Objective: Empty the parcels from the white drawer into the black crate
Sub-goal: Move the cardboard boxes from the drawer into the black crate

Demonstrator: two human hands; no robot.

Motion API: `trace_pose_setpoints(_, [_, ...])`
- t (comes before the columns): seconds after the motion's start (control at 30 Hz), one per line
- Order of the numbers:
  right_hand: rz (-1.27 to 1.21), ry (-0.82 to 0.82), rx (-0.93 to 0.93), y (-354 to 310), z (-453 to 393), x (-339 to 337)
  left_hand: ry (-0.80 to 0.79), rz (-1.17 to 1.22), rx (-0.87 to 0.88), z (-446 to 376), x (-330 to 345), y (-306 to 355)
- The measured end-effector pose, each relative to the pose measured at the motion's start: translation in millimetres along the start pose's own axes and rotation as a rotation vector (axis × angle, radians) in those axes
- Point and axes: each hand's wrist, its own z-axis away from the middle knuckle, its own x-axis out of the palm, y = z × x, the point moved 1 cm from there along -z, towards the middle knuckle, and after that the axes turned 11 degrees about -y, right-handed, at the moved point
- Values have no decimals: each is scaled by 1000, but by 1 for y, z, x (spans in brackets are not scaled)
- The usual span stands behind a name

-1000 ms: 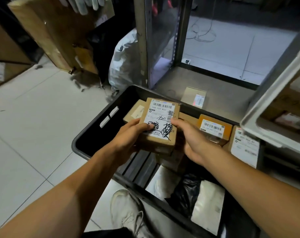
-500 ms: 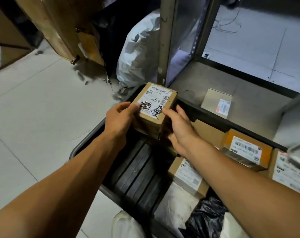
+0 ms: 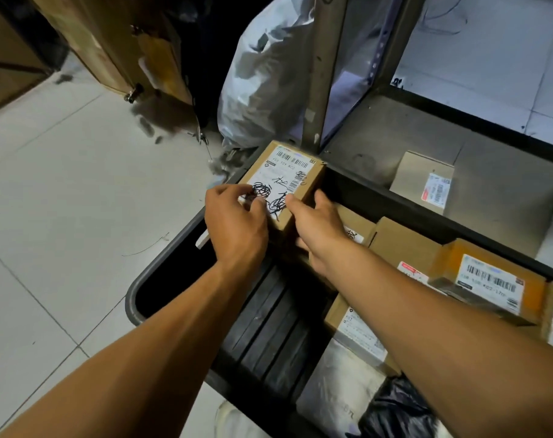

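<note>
Head view shows both hands on a brown parcel [image 3: 287, 181] at the far left corner of the black crate [image 3: 161, 273]. The left hand [image 3: 237, 222] grips its near left edge with curled fingers; the right hand [image 3: 316, 229] holds its right side. Other parcels [image 3: 490, 279] lie in the crate to the right.

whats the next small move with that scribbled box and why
Probably let go and draw both hands back: the scribbled box already sits in the far left corner of the black crate, with the left hand and right hand on its near end.
</note>
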Motion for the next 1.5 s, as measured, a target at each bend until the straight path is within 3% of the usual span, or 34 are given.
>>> trace_pose_setpoints(0.17, [109, 25, 29, -16, 20, -1, -72, -324, 100, 6, -16, 7])
trace_pose_setpoints(0.27, [448, 40, -8, -27, 55, -17, -183, -469, 205, 14, -27, 15])
trace_pose_setpoints(0.43, [1225, 6, -114, -26, 111, -69, -376, -801, 307, 42, -26, 31])
trace_pose_setpoints(0.53, [1391, 32, -129, -24, 146, -101, -505, -930, 342, 66, -14, 52])
trace_pose_setpoints(0.77, [1442, 265, -134, -14, 241, -177, -570, -959, 654, 146, 36, 133])
trace_pose_setpoints(1.0, [1350, 462, 43, 13, 348, -273, -650, -962, 956, 242, 99, 200])
trace_pose_setpoints(1.2, [1243, 600, 134, 43, 406, -339, -714, -985, 1069, 297, 141, 230])
trace_pose_setpoints(1.5, [860, 725, 192, 72, 423, -423, -817, -905, 1020, 327, 221, 268])
